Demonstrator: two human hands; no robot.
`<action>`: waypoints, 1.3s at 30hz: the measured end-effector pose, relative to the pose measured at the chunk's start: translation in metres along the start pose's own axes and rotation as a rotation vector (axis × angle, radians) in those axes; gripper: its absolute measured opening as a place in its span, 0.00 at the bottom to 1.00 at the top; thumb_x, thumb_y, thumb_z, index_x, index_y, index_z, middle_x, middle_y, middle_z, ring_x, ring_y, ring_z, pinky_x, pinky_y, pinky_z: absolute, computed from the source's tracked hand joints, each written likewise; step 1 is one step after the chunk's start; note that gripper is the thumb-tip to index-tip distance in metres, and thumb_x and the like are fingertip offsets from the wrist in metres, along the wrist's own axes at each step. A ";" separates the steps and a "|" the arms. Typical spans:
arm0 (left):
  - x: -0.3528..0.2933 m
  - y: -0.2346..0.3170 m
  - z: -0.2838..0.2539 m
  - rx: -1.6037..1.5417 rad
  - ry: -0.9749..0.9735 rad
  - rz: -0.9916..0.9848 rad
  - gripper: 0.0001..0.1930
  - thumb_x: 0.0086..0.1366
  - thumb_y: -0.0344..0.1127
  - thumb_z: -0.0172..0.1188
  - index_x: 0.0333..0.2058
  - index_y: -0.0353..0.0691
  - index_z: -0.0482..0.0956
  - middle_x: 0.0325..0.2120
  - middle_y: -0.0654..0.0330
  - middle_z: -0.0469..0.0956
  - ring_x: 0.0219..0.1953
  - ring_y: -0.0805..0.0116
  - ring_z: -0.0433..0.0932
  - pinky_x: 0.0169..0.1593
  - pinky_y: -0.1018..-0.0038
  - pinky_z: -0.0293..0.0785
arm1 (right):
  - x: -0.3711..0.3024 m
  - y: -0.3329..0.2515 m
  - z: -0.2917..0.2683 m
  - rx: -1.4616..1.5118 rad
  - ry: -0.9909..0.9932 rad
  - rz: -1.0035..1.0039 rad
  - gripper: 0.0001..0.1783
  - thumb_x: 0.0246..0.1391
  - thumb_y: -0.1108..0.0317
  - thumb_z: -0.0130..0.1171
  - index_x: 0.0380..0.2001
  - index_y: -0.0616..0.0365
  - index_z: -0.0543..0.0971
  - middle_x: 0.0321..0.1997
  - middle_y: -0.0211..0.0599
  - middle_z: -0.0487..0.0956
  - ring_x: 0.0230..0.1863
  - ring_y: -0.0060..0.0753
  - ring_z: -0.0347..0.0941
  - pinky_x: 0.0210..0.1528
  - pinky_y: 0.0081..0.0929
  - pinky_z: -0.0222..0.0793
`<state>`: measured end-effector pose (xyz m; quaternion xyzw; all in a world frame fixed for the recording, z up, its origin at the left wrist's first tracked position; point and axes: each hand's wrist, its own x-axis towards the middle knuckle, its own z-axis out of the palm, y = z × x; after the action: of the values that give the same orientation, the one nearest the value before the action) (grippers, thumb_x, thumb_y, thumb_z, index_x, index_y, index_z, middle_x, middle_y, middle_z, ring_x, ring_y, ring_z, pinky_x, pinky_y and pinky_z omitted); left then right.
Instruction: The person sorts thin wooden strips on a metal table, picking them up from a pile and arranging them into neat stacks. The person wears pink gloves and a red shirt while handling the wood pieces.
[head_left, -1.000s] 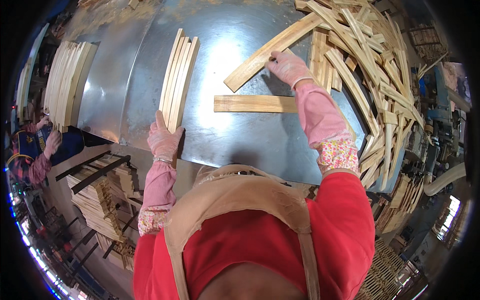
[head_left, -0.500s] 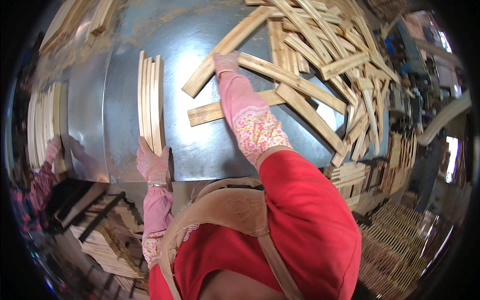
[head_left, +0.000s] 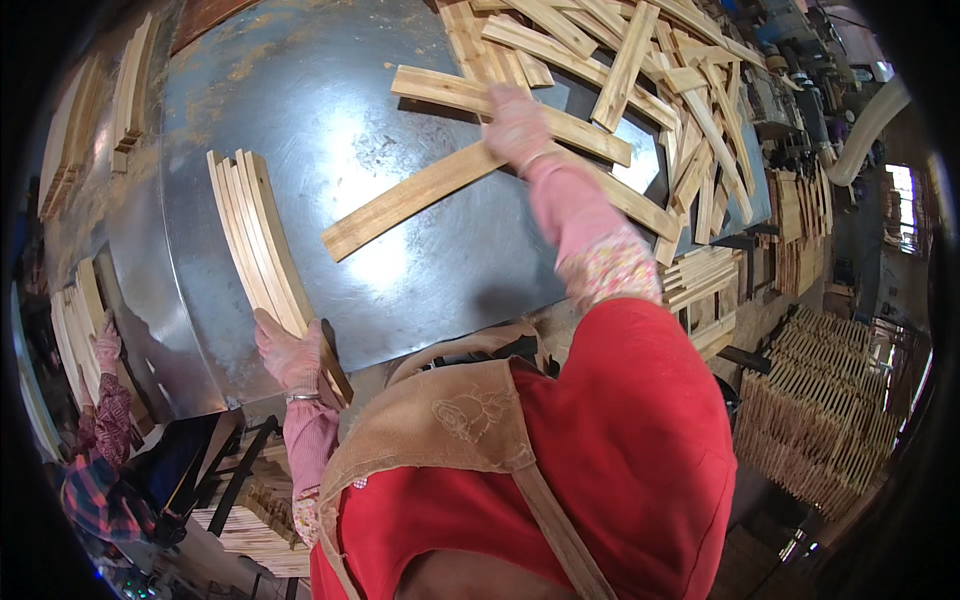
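My left hand (head_left: 290,352), in a pale pink glove, grips the near end of a bundle of curved wooden slats (head_left: 250,232) standing on edge together. Its thumb is on the right side and its fingers are on the left. My right hand (head_left: 518,130), gloved too and slightly blurred, is closed over a pale wooden slat (head_left: 585,138) where it crosses another slat (head_left: 405,205). The palm hides the crossing, and the fingertips are partly hidden. A further slat (head_left: 635,203) runs from beneath my right wrist toward the near right.
A loose heap of slats (head_left: 690,110) covers the far right of the metal table (head_left: 400,300). More bundles (head_left: 132,90) lie at the far left. A co-worker's gloved hand (head_left: 106,345) touches another bundle at the left. Stacked slats (head_left: 815,410) stand beyond the table at right.
The view has turned. My right hand has moved right, from a slat's near end to the crossing slats; that first slat no longer shows there. My left hand still holds the bundle.
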<state>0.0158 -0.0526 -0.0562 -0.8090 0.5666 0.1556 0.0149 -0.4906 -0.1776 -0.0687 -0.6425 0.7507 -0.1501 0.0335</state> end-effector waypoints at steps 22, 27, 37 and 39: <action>0.017 -0.030 0.027 -0.121 0.059 0.122 0.53 0.66 0.59 0.69 0.76 0.27 0.56 0.72 0.33 0.63 0.74 0.36 0.63 0.75 0.53 0.61 | -0.112 -0.224 0.006 0.676 -0.829 -0.270 0.28 0.63 0.54 0.57 0.59 0.60 0.81 0.53 0.59 0.84 0.57 0.64 0.81 0.63 0.55 0.74; 0.010 -0.014 0.014 -0.146 0.022 0.122 0.53 0.66 0.59 0.68 0.74 0.24 0.57 0.70 0.32 0.66 0.72 0.34 0.65 0.75 0.52 0.63 | -0.109 -0.006 -0.080 0.066 -0.381 0.274 0.36 0.48 0.67 0.64 0.64 0.59 0.76 0.65 0.55 0.78 0.71 0.60 0.69 0.71 0.51 0.67; 0.016 0.002 -0.064 0.024 0.443 0.286 0.47 0.63 0.61 0.71 0.75 0.46 0.65 0.72 0.45 0.68 0.74 0.45 0.65 0.77 0.50 0.58 | -0.089 0.002 -0.071 -0.185 -0.283 -0.173 0.49 0.49 0.56 0.72 0.75 0.47 0.69 0.56 0.50 0.81 0.60 0.55 0.76 0.63 0.50 0.73; 0.006 0.047 -0.126 0.075 0.567 0.808 0.49 0.57 0.61 0.76 0.73 0.50 0.68 0.73 0.50 0.67 0.75 0.51 0.64 0.79 0.49 0.54 | -0.063 -0.110 -0.104 -0.094 -0.434 -0.453 0.45 0.49 0.58 0.72 0.72 0.48 0.71 0.52 0.48 0.81 0.58 0.54 0.77 0.61 0.51 0.74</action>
<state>0.0035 -0.1004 0.0688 -0.5341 0.8219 -0.0977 -0.1722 -0.3995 -0.1113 0.0506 -0.8111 0.5700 0.0216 0.1290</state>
